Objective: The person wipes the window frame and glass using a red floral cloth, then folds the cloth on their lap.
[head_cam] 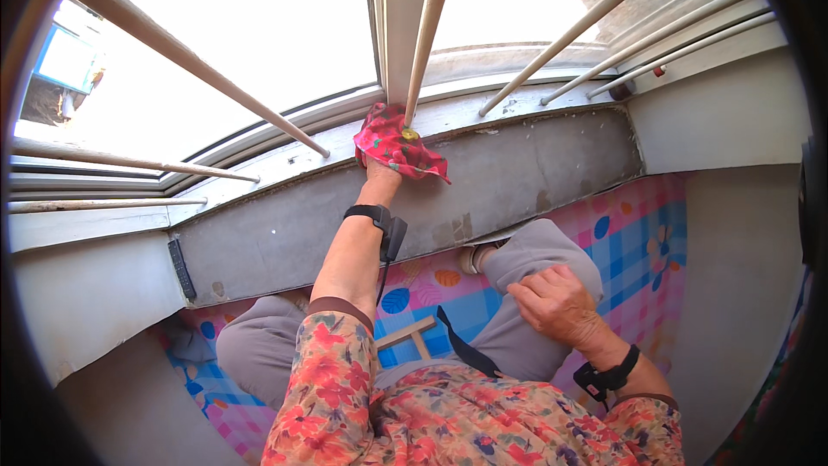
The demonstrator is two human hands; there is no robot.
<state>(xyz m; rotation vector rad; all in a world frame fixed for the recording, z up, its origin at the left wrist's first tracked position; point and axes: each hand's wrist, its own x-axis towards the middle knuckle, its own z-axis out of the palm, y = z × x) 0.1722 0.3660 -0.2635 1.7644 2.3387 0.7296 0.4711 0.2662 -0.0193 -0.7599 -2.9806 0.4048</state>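
My left hand [380, 171] is stretched forward to the window ledge, mostly hidden under a red floral cloth [388, 142]. The cloth is bunched around the foot of a white window bar [428, 32] and drapes over the front of the white window frame [352, 136]. A small yellow spot shows on the cloth by the bar. My right hand [557, 304] rests on my bent knee in grey trousers [550, 249], its fingers curled together with nothing seen in them. Each wrist wears a black strap with a small device.
Several more white bars [259, 113] cross the window. Below them runs a grey sill [414, 207], worn in patches, with a black remote control [182, 268] at its left end. A pink and blue patterned sheet [446, 291] lies under me, with a wooden frame piece [414, 335] on it.
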